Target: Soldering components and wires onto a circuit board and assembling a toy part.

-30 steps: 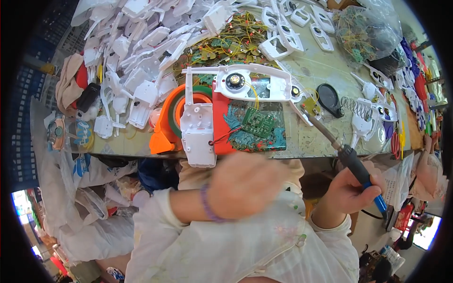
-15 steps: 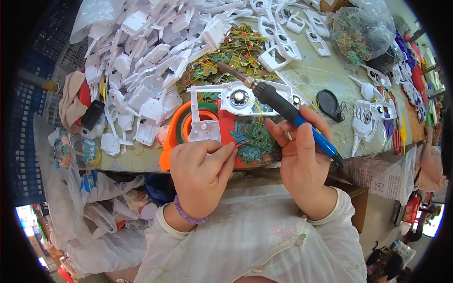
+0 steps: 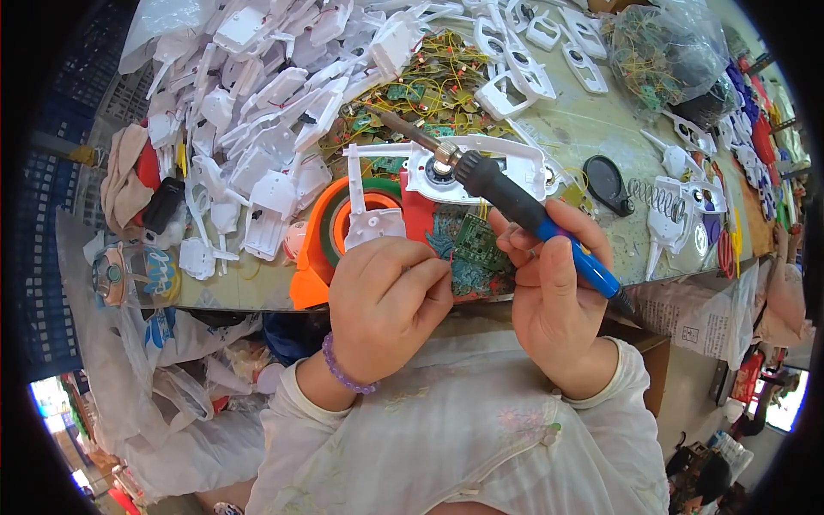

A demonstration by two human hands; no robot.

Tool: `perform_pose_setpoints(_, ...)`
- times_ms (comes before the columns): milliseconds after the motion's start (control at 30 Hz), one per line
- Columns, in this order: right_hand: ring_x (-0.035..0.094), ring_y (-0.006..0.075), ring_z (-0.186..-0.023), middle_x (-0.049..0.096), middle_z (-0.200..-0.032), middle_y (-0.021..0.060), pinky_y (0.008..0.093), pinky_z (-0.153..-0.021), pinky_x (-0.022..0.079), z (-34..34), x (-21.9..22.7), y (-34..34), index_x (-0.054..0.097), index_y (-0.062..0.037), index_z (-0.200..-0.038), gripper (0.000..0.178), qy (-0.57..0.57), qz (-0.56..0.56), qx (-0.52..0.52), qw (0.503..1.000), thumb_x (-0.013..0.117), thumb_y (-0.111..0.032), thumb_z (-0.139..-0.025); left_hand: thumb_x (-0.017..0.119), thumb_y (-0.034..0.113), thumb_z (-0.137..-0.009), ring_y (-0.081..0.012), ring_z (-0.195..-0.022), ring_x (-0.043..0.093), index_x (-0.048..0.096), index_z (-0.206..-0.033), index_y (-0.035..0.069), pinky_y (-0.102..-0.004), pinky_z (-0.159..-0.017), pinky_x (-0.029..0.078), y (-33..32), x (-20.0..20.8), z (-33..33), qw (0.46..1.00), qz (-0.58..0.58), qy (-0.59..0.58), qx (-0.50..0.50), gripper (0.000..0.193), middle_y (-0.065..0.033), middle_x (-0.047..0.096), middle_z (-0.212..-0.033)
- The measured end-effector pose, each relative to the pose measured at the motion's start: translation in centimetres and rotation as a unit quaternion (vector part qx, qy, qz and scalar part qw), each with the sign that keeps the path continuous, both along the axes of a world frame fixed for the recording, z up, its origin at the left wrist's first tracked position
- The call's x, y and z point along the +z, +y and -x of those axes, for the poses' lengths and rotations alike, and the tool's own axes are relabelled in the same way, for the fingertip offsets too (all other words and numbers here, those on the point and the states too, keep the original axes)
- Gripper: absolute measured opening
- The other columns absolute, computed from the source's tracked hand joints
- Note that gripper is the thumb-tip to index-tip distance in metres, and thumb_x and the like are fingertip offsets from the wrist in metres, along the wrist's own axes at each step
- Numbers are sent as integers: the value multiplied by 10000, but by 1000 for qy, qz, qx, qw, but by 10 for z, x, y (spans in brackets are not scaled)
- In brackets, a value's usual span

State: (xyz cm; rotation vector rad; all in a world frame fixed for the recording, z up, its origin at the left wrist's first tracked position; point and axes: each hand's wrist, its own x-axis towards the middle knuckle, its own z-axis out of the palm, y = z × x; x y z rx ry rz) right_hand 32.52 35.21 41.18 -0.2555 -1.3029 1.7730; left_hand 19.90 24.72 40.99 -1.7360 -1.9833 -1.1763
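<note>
You wore a pale, cream-white top with a faint floral print and loose sleeves gathered at the wrists. Your left hand [image 3: 386, 305] had a purple beaded bracelet [image 3: 346, 372]; your right hand [image 3: 558, 296] was bare.

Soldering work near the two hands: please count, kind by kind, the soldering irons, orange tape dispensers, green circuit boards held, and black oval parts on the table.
Soldering iron: 1
Orange tape dispenser: 1
Green circuit board: 1
Black oval part: 1
Total: 4

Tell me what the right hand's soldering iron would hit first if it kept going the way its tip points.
Likely the heap of wired green circuit boards beyond the white plastic housing; the soldering iron in the right hand points up-left, though depth is unclear.
</note>
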Motion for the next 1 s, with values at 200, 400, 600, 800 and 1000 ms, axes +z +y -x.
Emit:
perform_pose_setpoints(200,575,195,-911,573,-976,115,469,-973,427,-2,0,0,440,-22,-1217,311,-7,5,-6,1000,467,-188,-955,719,4,-594,-239,-765,584,619,-816,56,-337,-649,447,-1,1,-5,999,18,-42,24,248,-47,596,-850)
perform_pose_setpoints(400,577,196,-899,583,-940,105,457,-969,428,-1,2,1,442,-22,-1216,315,-7,24,4,1000,471,-195,-955,720,4,-615,-241,-813,611,622,-809,51,-335,-683,477,2,-1,0,999,-2,-37,-23,222,-54,621,-889)
perform_pose_setpoints(600,579,195,-880,587,-928,104,465,-968,426,-2,2,1,442,-24,-1212,316,-20,16,-3,1000,472,-205,-955,722,-3,-620,-248,-798,624,628,-817,51,-341,-667,489,1,-7,-6,996,-12,-81,-24,225,-61,629,-880)
perform_pose_setpoints(800,539,169,-676,564,-807,102,294,-581,436,-31,13,27,514,-15,-1002,217,30,-126,-129,983,542,-211,-913,726,-10,-618,-257,-789,633,634,-798,50,-331,-658,509,1,-10,-6,995,-28,-96,-9,210,-61,627,-841)
perform_pose_setpoints(1000,417,172,-490,466,-585,51,297,-442,323,-61,19,36,505,-41,-826,272,-1,-301,-130,945,581,-297,-873,721,-20,-610,-262,-782,635,634,-783,47,-327,-651,517,2,-9,-6,995,-33,-98,-8,205,-61,622,-821)
